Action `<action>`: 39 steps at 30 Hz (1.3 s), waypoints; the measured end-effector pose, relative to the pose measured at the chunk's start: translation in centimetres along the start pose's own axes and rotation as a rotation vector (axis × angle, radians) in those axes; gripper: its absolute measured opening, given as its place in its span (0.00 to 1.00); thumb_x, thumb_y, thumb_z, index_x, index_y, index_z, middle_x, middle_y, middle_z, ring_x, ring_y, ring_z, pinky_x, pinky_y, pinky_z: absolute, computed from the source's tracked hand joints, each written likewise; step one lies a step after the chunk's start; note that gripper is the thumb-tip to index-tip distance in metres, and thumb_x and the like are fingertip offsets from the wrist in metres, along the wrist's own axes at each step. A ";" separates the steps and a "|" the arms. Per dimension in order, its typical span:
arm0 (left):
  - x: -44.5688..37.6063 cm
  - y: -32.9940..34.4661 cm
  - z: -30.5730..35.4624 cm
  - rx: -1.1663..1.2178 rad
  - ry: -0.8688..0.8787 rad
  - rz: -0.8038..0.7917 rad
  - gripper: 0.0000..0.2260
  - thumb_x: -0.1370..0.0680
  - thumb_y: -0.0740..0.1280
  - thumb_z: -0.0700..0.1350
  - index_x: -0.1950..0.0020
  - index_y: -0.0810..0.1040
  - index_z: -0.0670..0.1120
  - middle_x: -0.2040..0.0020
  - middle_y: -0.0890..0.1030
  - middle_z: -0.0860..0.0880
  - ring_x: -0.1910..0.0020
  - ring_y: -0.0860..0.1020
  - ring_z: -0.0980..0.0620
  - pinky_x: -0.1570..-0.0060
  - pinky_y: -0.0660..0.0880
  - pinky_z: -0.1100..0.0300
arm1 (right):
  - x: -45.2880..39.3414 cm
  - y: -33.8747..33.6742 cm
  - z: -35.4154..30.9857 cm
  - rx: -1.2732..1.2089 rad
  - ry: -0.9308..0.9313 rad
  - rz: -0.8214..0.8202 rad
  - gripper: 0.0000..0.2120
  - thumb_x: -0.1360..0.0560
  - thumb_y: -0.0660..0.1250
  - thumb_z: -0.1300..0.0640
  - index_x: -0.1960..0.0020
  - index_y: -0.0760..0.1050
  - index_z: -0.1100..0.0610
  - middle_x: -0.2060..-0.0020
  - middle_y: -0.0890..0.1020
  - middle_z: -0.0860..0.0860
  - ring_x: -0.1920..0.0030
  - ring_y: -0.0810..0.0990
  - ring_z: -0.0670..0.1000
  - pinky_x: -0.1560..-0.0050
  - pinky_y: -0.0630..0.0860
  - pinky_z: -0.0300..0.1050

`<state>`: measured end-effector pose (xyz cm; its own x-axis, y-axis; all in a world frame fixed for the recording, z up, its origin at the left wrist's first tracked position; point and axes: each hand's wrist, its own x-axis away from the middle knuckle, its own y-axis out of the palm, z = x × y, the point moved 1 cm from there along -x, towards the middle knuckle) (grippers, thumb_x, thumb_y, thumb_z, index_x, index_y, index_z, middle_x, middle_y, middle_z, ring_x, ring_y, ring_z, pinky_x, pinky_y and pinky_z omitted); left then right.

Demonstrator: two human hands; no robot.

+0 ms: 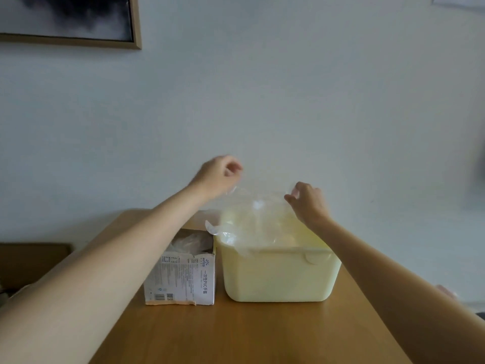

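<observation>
A pale yellow plastic bin stands on the wooden table near the wall. A clear plastic bag rises out of the bin's top. My left hand is raised above the bin's back left corner, fingers curled, pinching the bag's upper edge. At the bag's right side, my right hand pinches that same edge above the bin's back right. The bag hangs stretched between the two hands, and part of it drapes over the bin's front left rim.
An opened white cardboard box of disposable PVC gloves stands against the bin's left side. A framed dark picture hangs at upper left on the pale wall. A darker piece of furniture sits left of the table.
</observation>
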<state>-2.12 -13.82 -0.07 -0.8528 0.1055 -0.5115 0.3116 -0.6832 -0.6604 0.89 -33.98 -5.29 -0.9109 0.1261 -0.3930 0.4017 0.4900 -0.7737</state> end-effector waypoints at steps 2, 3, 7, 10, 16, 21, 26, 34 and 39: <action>0.0 2.9 1.7 -0.054 0.117 -0.416 0.10 0.22 0.65 0.45 0.41 0.78 0.46 0.45 0.79 0.49 0.48 0.75 0.54 0.46 0.71 0.62 | 0.1 0.1 0.6 0.100 0.012 -0.061 0.13 0.21 0.61 0.52 0.44 0.73 0.61 0.48 0.78 0.60 0.48 0.78 0.61 0.52 0.73 0.48; 0.1 4.3 1.9 -0.137 0.115 -0.623 0.11 0.22 0.65 0.46 0.40 0.78 0.47 0.45 0.79 0.50 0.47 0.75 0.54 0.43 0.72 0.59 | 0.2 0.2 1.0 0.143 0.024 -0.107 0.13 0.21 0.61 0.51 0.45 0.74 0.61 0.48 0.78 0.59 0.47 0.78 0.61 0.52 0.73 0.48; 0.2 7.8 0.1 -0.469 0.003 -1.000 0.15 0.21 0.62 0.41 0.35 0.75 0.46 0.46 0.75 0.48 0.49 0.75 0.49 0.53 0.76 0.60 | 0.4 0.3 2.7 0.264 0.068 -0.251 0.12 0.21 0.60 0.48 0.52 0.70 0.58 0.54 0.75 0.57 0.50 0.77 0.59 0.55 0.70 0.46; -0.2 8.6 -0.9 -0.572 -0.030 -0.993 0.17 0.22 0.61 0.40 0.32 0.71 0.47 0.37 0.74 0.45 0.42 0.76 0.46 0.48 0.75 0.57 | 0.6 0.0 2.9 0.431 0.010 -0.306 0.12 0.21 0.60 0.49 0.50 0.69 0.58 0.53 0.75 0.57 0.53 0.76 0.57 0.57 0.69 0.44; -0.7 10.2 -2.3 -0.700 -0.083 -1.026 0.20 0.23 0.65 0.40 0.31 0.68 0.43 0.35 0.73 0.40 0.48 0.72 0.48 0.59 0.70 0.61 | 1.0 -1.6 0.6 0.640 -0.406 -0.043 0.13 0.21 0.61 0.56 0.39 0.67 0.60 0.44 0.76 0.56 0.41 0.74 0.58 0.51 0.73 0.48; -0.3 10.7 -2.0 -0.719 -0.074 -1.011 0.19 0.22 0.61 0.42 0.31 0.67 0.46 0.36 0.73 0.45 0.45 0.75 0.48 0.44 0.74 0.56 | 1.3 -1.1 -0.2 0.369 -0.827 -0.177 0.11 0.25 0.68 0.58 0.43 0.76 0.56 0.45 0.77 0.53 0.47 0.74 0.52 0.49 0.75 0.47; 0.6 10.3 -1.3 -0.814 -0.085 -1.027 0.21 0.20 0.59 0.47 0.27 0.62 0.52 0.31 0.69 0.50 0.36 0.72 0.47 0.40 0.69 0.56 | 1.2 1.2 1.4 0.585 -0.266 -0.906 0.40 0.24 0.67 0.54 0.24 0.43 0.43 0.28 0.58 0.52 0.32 0.66 0.58 0.37 0.70 0.52; 0.8 10.5 -1.3 -0.869 -0.128 -1.145 0.21 0.17 0.52 0.43 0.24 0.56 0.56 0.26 0.62 0.50 0.32 0.68 0.47 0.44 0.66 0.58 | -1.8 5.2 4.7 0.601 0.144 -1.023 0.46 0.34 0.47 0.22 0.23 0.51 0.47 0.25 0.58 0.50 0.27 0.59 0.57 0.29 0.57 0.54; 0.5 10.0 -1.3 -0.826 -0.120 -1.137 0.23 0.19 0.58 0.44 0.25 0.59 0.53 0.26 0.63 0.50 0.31 0.68 0.48 0.37 0.67 0.58 | -3.5 6.3 6.7 0.560 0.050 -1.053 0.46 0.42 0.58 0.27 0.26 0.50 0.36 0.25 0.56 0.47 0.27 0.58 0.58 0.30 0.59 0.59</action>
<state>1.11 -19.65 -7.62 -0.8180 0.2151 0.5335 -0.4449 0.3513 -0.8238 7.27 -37.08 -12.11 -0.8152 -0.0732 0.5745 -0.5704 -0.0700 -0.8184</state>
